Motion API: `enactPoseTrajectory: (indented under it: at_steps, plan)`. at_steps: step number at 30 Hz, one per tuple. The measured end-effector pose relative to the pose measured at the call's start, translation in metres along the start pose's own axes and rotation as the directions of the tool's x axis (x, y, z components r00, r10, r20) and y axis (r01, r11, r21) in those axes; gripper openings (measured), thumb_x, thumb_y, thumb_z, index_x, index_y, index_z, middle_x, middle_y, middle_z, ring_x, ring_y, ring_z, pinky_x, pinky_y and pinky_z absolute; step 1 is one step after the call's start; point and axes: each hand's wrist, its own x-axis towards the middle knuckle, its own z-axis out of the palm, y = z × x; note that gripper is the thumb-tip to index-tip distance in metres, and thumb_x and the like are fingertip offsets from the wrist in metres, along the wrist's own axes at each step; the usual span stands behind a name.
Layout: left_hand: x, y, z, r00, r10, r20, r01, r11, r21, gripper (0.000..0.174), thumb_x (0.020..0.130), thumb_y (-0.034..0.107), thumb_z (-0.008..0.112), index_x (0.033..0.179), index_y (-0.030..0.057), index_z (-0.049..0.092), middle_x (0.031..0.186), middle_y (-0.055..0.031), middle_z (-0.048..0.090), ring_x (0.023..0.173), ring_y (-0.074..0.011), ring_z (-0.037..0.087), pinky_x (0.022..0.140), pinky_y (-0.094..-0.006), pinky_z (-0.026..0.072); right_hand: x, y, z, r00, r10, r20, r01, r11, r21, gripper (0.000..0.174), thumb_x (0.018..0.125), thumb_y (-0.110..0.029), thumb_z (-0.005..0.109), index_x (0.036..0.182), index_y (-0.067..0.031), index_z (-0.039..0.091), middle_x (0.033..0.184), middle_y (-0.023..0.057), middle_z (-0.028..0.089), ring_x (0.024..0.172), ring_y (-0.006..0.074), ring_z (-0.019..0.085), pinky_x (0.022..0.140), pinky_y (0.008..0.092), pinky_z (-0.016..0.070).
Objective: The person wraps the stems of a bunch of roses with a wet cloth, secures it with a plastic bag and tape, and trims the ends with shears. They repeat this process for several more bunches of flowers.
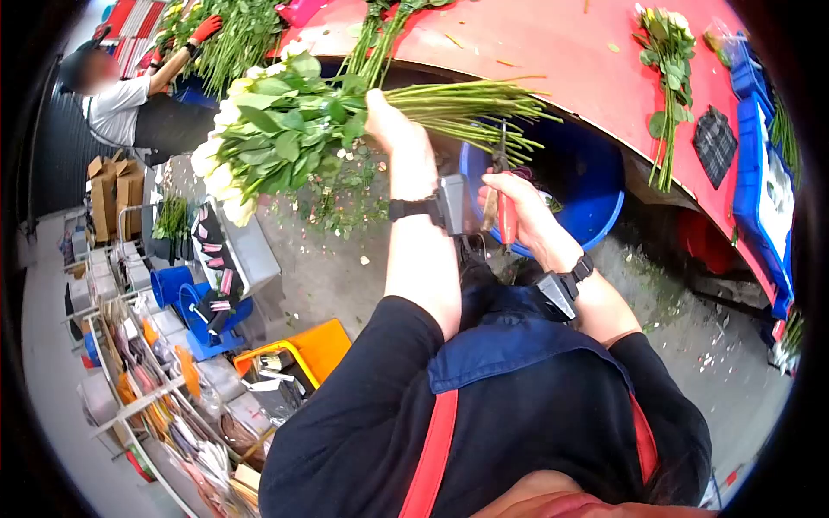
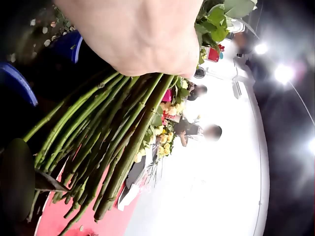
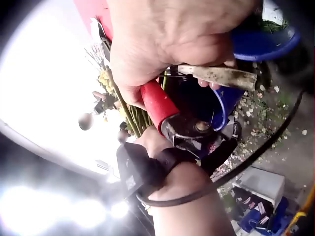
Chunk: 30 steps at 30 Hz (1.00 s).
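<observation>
A bouquet of white roses [image 1: 259, 129] lies sideways in my left hand [image 1: 399, 134], which grips it where leaves meet bare stems. Its green stems [image 1: 466, 102] point right in the head view; in the left wrist view the cut ends [image 2: 98, 196] are uneven beneath my left hand [image 2: 142, 37]. My right hand [image 1: 535, 220] holds pruning shears [image 1: 507, 216], their blades up at the stem ends. The right wrist view shows my right hand [image 3: 172, 44] curled round the red handle [image 3: 158, 104], the other handle [image 3: 219, 76] pale and worn.
A blue bin [image 1: 611, 211] stands below the stems, beside the red table [image 1: 553, 43]. On the table lie another rose bunch [image 1: 672, 69], a dark cloth [image 1: 715, 147] and a blue crate [image 1: 749, 190]. Another person [image 1: 129, 108] works at the upper left. An orange crate [image 1: 324, 350] sits lower left.
</observation>
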Motion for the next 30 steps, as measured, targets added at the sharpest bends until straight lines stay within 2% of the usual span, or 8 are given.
enactPoseTrajectory:
  at_steps: [4,7,11,15,17,21,27,30]
  plan:
    - [0.001,-0.002,-0.009,0.996,-0.071,-0.063,0.079,0.988,0.133,0.031,0.080,0.022,0.059,0.101,-0.0005,0.060,0.099,-0.0080,0.058,0.084,-0.0194,0.056,0.074,-0.0337,0.0496,-0.007,-0.001,-0.010,0.998,0.038,0.039,-0.036,0.998,-0.043,0.032,0.079,-0.029,0.076,0.094,-0.0065,0.060,0.085,0.0049,0.062,0.076,0.0152,0.061,0.071,0.0291,0.0503]
    - [0.035,-0.028,-0.028,0.966,0.177,-0.190,-0.103,0.933,0.344,0.042,0.078,0.018,0.061,0.113,-0.0040,0.059,0.111,-0.0125,0.062,0.096,-0.0211,0.057,0.084,-0.0317,0.0476,-0.013,0.009,-0.020,0.993,0.072,0.091,-0.068,0.997,-0.048,0.026,0.082,-0.028,0.073,0.089,-0.0062,0.060,0.081,0.0060,0.063,0.076,0.0162,0.062,0.068,0.0302,0.0515]
    - [0.021,-0.027,-0.015,0.880,0.389,-0.273,-0.365,0.921,0.136,0.015,0.080,0.020,0.060,0.077,0.0056,0.056,0.078,-0.0024,0.051,0.072,-0.0143,0.044,0.065,-0.0339,0.0422,-0.017,0.016,-0.012,0.994,0.082,0.065,-0.080,0.996,-0.044,0.024,0.084,-0.028,0.071,0.087,-0.0067,0.060,0.078,0.0050,0.063,0.067,0.0142,0.061,0.059,0.0289,0.0509]
    - [-0.005,0.000,-0.015,0.974,0.037,-0.224,0.033,0.953,0.301,0.019,0.079,0.021,0.059,0.071,0.0094,0.047,0.073,-0.0006,0.044,0.067,-0.0144,0.043,0.060,-0.0354,0.0404,-0.043,0.024,-0.013,0.996,0.072,0.047,-0.069,0.995,-0.075,0.032,0.081,-0.038,0.072,0.091,-0.0093,0.059,0.077,0.0020,0.059,0.061,0.0115,0.055,0.053,0.0268,0.0467]
    - [0.032,-0.032,-0.030,0.972,0.185,-0.147,-0.168,0.979,0.116,0.017,0.080,0.021,0.058,0.073,0.0075,0.050,0.075,-0.0018,0.047,0.066,-0.0155,0.045,0.061,-0.0354,0.0423,-0.035,0.030,-0.022,0.993,0.078,0.091,-0.069,0.993,-0.099,0.034,0.082,-0.039,0.071,0.094,-0.0095,0.058,0.076,0.0002,0.057,0.061,0.0107,0.053,0.052,0.0254,0.0442]
    - [0.009,-0.019,-0.026,0.993,0.110,-0.051,-0.107,0.993,0.055,0.017,0.082,0.019,0.055,0.084,0.0018,0.055,0.083,-0.0059,0.054,0.071,-0.0189,0.052,0.068,-0.0373,0.0475,-0.026,0.009,-0.012,0.998,0.055,0.010,-0.054,0.995,-0.083,0.041,0.079,-0.040,0.073,0.099,-0.0063,0.059,0.085,0.0024,0.059,0.078,0.0115,0.056,0.065,0.0261,0.0477]
    - [-0.018,-0.005,-0.023,0.999,0.025,0.028,-0.027,0.995,0.091,0.029,0.081,0.018,0.055,0.103,-0.0001,0.053,0.106,-0.0080,0.053,0.089,-0.0189,0.051,0.082,-0.0375,0.0475,-0.017,0.012,-0.019,1.000,-0.019,-0.012,0.018,0.998,-0.066,0.024,0.080,-0.023,0.070,0.092,-0.0036,0.061,0.076,0.0027,0.060,0.060,0.0119,0.056,0.057,0.0252,0.0472]
    - [-0.035,0.005,-0.016,0.999,-0.032,-0.036,0.037,0.989,0.141,0.028,0.081,0.021,0.053,0.100,0.0007,0.053,0.099,-0.0099,0.055,0.081,-0.0229,0.054,0.076,-0.0406,0.0495,-0.016,0.021,-0.024,0.996,-0.065,-0.054,0.057,0.990,-0.132,0.024,0.082,-0.018,0.067,0.099,-0.0022,0.060,0.075,0.0007,0.058,0.053,0.0093,0.053,0.050,0.0233,0.0443]
